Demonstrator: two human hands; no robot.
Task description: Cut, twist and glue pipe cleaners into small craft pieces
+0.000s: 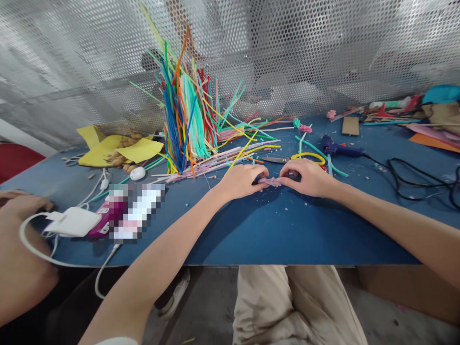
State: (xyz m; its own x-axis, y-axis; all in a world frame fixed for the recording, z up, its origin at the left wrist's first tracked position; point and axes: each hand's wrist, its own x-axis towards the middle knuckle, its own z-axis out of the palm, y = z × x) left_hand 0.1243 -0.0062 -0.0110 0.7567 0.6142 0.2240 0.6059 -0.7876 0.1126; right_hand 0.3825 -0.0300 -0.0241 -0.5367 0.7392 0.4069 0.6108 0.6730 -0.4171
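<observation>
Between my two hands, just above the blue table (230, 239), is a short twisted piece of lilac pipe cleaner (272, 181). My left hand (246, 181) pinches its left end between thumb and fingers. The right end is pinched by my right hand (304, 177). Behind my hands lie scissors (275, 159) with yellow handles, partly hidden by my right hand. A loose row of pale lilac pipe cleaners (215, 164) stretches leftward behind my left hand. Small lilac scraps are scattered on the table under the piece.
Many coloured pipe cleaners (192, 115) stand bundled at the back. A dark blue glue gun (341, 147) with a black cord (406, 184) lies right. Left are a phone (140, 211), a white charger (74, 221), yellow paper (104, 148) and another person's arm (23, 258). Perforated metal (287, 57) rises behind.
</observation>
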